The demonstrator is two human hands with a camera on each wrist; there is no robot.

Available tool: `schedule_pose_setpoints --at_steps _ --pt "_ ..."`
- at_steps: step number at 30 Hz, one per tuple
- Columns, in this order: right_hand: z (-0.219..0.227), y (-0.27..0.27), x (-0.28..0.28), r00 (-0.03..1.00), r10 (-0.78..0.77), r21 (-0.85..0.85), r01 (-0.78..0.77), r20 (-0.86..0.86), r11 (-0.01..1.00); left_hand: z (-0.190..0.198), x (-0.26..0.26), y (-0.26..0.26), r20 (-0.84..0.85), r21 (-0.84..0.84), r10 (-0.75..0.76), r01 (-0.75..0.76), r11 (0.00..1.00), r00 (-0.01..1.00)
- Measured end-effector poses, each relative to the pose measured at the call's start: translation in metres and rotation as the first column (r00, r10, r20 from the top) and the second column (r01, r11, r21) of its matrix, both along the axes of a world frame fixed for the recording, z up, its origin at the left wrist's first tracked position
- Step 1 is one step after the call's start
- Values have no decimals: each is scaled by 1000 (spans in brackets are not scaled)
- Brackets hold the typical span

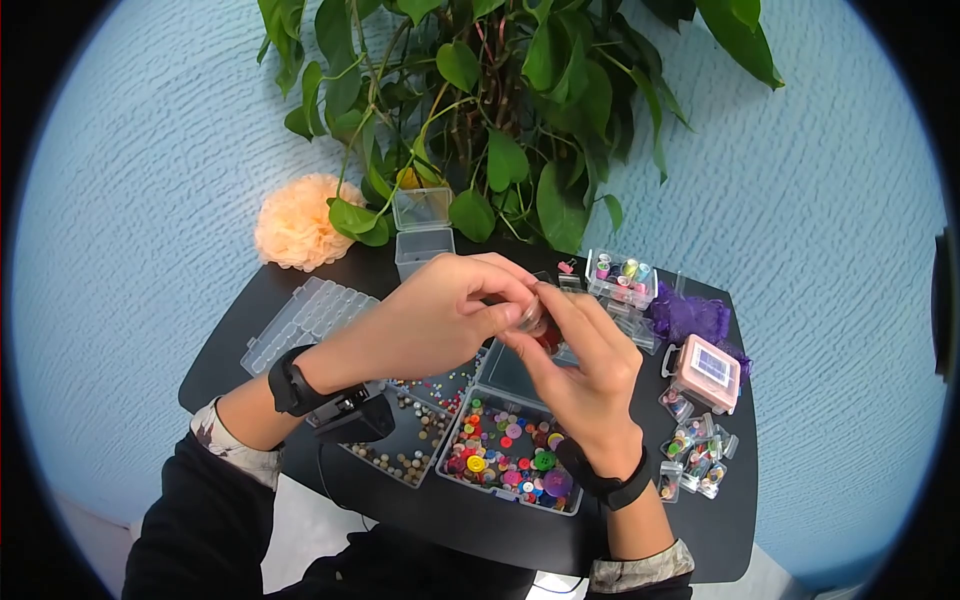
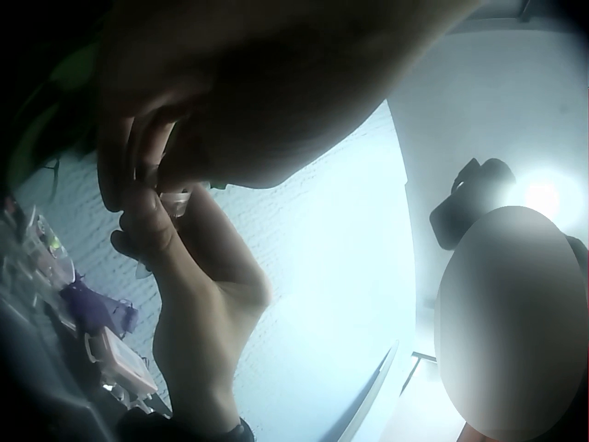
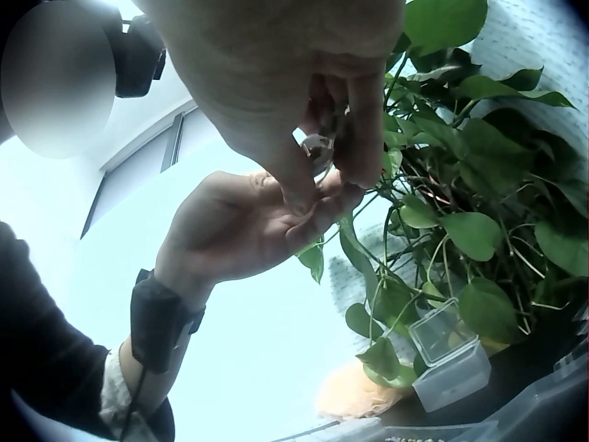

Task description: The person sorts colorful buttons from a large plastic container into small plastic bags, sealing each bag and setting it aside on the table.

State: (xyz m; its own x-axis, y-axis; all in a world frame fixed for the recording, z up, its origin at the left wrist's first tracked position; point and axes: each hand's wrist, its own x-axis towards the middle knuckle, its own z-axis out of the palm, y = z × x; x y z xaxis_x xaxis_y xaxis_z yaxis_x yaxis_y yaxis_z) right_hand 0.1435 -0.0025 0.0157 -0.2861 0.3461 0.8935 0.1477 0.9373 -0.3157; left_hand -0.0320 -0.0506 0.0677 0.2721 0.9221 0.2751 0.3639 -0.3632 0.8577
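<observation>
Above the table, both hands meet around a small clear container (image 1: 530, 318). My left hand (image 1: 425, 310) pinches it from the left between thumb and fingers. My right hand (image 1: 585, 370) grips it from the right, thumb below and fingers over the top. In the left wrist view a clear rim (image 2: 175, 201) shows between the fingers. The right wrist view shows the clear container (image 3: 318, 152) beside the fingertips; its contents cannot be made out.
Below the hands stand a box of colourful buttons (image 1: 510, 455) and a tray of beads (image 1: 405, 440). Small filled containers (image 1: 700, 455), a pink case (image 1: 708, 372) and purple mesh (image 1: 690, 315) lie right. An empty organizer (image 1: 310, 320) and paper flower (image 1: 305, 222) are left; a plant (image 1: 505, 160) hangs behind.
</observation>
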Motion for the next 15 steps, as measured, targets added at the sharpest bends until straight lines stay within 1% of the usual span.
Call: schedule_pose_setpoints --at_steps 1,3,4,6,9,10,12,13,15 --pt "0 0 0 1000 -4 2 4 -2 1000 -1 0 0 -1 2 -2 2 1000 1000" --pt "0 0 0 1000 -10 4 10 -5 1000 -4 1 1 84 -15 -14 15 1000 996" --pt "0 0 0 1000 -9 1 9 -3 1000 -6 0 1 82 -14 -15 17 1000 996" --pt "0 0 0 1000 -8 -1 8 -2 1000 -8 -2 3 180 -24 -48 53 998 983" --pt "0 1 0 1000 -18 17 19 -25 1000 -9 -5 5 210 -41 -81 91 995 974" --pt "1 1 0 1000 -7 12 7 -30 1000 -6 -5 4 209 -41 -82 92 995 974" --pt "1 1 0 999 1 6 -1 -38 1000 0 -3 0 116 -47 -50 56 997 992" --pt "1 1 1 1000 -5 9 5 -30 1000 -2 -3 1 114 -48 -53 59 997 992" --pt "0 1 2 1000 -11 11 12 -24 1000 -5 -5 2 34 49 -95 94 994 995"
